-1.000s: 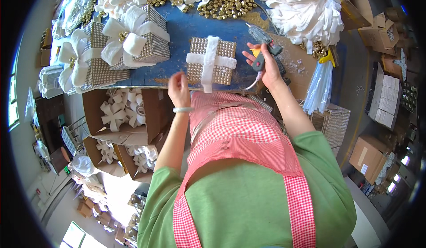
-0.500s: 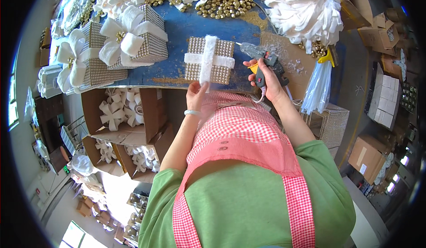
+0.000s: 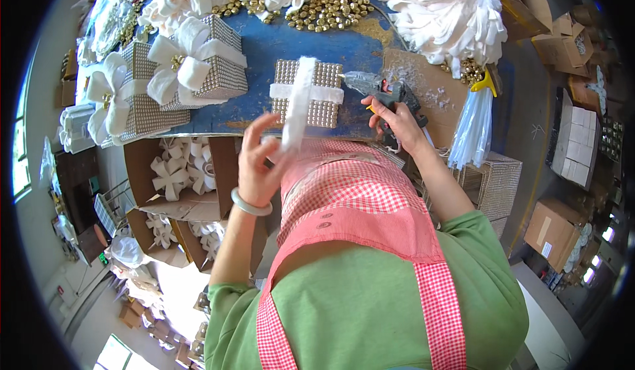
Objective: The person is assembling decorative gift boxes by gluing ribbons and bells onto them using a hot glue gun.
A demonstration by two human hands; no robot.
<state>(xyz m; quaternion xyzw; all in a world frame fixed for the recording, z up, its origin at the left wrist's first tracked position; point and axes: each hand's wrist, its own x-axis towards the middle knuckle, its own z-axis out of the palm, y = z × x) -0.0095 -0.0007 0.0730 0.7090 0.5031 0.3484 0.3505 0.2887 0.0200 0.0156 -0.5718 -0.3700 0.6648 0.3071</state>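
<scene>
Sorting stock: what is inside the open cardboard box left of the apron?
White fabric bows lie in the cardboard box. The left hand hovers beside it; anything beneath the bows is covered.

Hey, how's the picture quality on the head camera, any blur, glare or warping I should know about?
Head view: strong fisheye warping, with the blue table edge bowed and the corners black. The left hand and the white ribbon strip it lifts are smeared by motion; the right hand on the glue gun is sharper. Daylight blows out the windows at the left rim and the white fabric pile.
</scene>
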